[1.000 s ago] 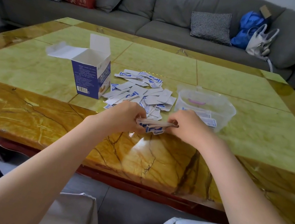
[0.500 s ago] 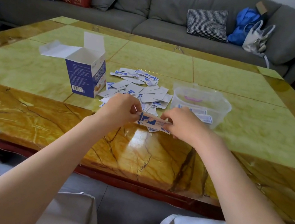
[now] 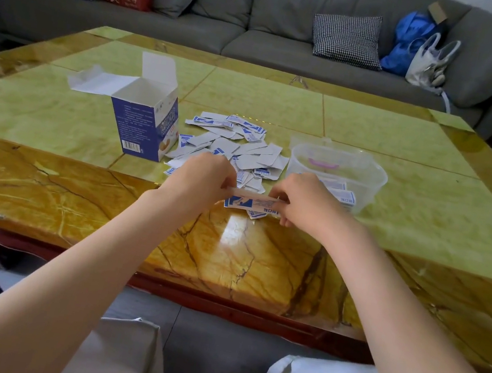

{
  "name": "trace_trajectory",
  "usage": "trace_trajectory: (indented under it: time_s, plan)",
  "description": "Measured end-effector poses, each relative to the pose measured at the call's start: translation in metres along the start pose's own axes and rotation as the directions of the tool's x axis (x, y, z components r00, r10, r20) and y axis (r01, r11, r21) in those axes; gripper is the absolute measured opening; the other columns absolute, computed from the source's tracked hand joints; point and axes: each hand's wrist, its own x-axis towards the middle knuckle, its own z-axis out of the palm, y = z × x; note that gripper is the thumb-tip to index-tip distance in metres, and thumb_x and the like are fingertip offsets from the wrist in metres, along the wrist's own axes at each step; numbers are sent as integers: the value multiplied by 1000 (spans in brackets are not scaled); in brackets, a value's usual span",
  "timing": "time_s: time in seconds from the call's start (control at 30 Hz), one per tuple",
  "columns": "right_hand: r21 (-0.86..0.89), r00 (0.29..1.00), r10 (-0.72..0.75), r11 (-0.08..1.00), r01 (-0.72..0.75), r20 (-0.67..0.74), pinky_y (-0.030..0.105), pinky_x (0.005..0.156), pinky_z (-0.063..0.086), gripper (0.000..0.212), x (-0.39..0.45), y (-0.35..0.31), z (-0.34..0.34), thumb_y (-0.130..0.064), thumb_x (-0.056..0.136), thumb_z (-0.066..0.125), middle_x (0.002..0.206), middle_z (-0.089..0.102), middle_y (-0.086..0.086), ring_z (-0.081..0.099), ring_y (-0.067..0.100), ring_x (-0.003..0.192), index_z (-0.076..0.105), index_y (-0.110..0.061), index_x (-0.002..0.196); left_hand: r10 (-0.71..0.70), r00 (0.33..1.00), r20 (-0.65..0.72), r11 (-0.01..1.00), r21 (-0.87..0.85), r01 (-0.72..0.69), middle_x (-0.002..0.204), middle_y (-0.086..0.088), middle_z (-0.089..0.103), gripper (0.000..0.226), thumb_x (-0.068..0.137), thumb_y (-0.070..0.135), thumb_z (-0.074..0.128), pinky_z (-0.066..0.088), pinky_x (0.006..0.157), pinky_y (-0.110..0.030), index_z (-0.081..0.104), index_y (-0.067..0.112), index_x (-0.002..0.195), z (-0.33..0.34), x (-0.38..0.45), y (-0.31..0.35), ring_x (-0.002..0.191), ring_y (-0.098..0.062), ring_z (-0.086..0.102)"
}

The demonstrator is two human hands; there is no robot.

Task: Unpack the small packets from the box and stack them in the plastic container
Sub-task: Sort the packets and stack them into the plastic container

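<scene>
One box point(image 3: 146, 124) stands open and upright on the left of the surface point(image 3: 400, 192). Just right of it lies one loose heap of packets point(image 3: 231, 148); the individual count cannot be determined. Nearer the viewer, the left hand point(image 3: 203, 179) and right hand point(image 3: 304, 201) each pinch one end of a small gathered bundle of packets point(image 3: 250, 201), fingers curled, held just above the surface edge. On the right sits one plastic container point(image 3: 338, 172), with a few packets already inside. The step in hand appears to be squaring up the bundle. The next move calls for carrying it right and laying it flat on the stack within the container.
</scene>
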Motion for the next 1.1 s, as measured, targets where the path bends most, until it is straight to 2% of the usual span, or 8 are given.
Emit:
trace_trajectory:
  time_s: [0.1, 0.23, 0.33, 0.5, 0.67, 0.87, 1.0, 1.1]
  plan:
    - [-65, 999, -47, 997, 46, -13, 30, 72, 53, 22, -1, -2, 0, -2, 88, 52, 72, 57, 1, 60, 18, 67, 68, -11, 101, 12, 999, 31, 998, 63, -13, 91, -7, 69, 21, 90, 11, 53, 50, 71, -26, 71, 11, 101, 1, 0, 3, 75, -17, 56]
    - [-40, 999, -36, 999, 36, 9, 30, 74, 55, 22, 1, 0, 1, -3, 89, 54, 72, 58, 2, 65, 17, 67, 68, -10, 104, -2, 998, 68, 995, 96, -4, 80, -4, 56, 21, 89, 6, 51, 49, 66, -27, 71, 13, 91, 1, 2, 4, 71, -20, 50]
    - [21, 1000, -10, 1000, 10, 4, 30, 76, 55, 19, 2, 2, 2, -5, 88, 57, 71, 63, 3, 68, 15, 68, 69, -9, 102, -29, 996, 82, 996, 85, 22, 81, -3, 55, 22, 90, 11, 52, 40, 54, -21, 72, 11, 101, -1, 4, 2, 72, -19, 49]
    - [52, 999, -6, 999, 4, 36, 27, 76, 53, 16, 1, 1, 3, -4, 88, 57, 73, 66, 5, 69, 14, 69, 69, -9, 98, -8, 992, 124, 999, 49, 2, 83, 0, 57, 23, 91, 14, 53, 42, 62, -20, 70, 14, 106, -2, 5, -1, 74, -16, 51]
    - [355, 987, 35, 935, 22, -154, 16, 63, 53, 12, -2, 10, -24, -8, 86, 62, 57, 65, -7, 61, -4, 46, 69, -17, 85, -75, 997, -17, 931, -358, 63, 66, 2, 62, 9, 86, 15, 62, 32, 40, -7, 71, 17, 86, -24, 13, -5, 45, -3, 45]
    - [657, 850, 363, 754, -27, -382, 23, 61, 56, 14, 2, 49, -69, -1, 81, 67, 65, 65, 5, 63, 13, 54, 67, -3, 94, -183, 982, 52, 564, -813, 149, 85, -10, 63, 23, 84, 3, 63, 49, 52, -4, 64, 0, 107, -35, 53, 43, 48, 0, 60]
    - [565, 757, 507, 794, -224, -412, 20, 49, 50, 13, 18, 69, -79, -2, 79, 67, 70, 65, 8, 56, 3, 37, 60, -11, 86, -214, 975, 63, 694, -692, 197, 60, -2, 60, 11, 87, 7, 61, 53, 57, -16, 67, 2, 95, -30, 83, 73, 56, -10, 55]
    - [402, 778, 489, 853, -332, -394, 30, 65, 57, 21, 28, 75, -75, 0, 77, 66, 80, 69, 13, 68, 18, 64, 56, -16, 67, -235, 971, 47, 833, -506, 226, 44, 2, 61, 17, 84, 6, 63, 55, 71, -29, 56, 8, 69, -23, 96, 86, 61, -17, 62]
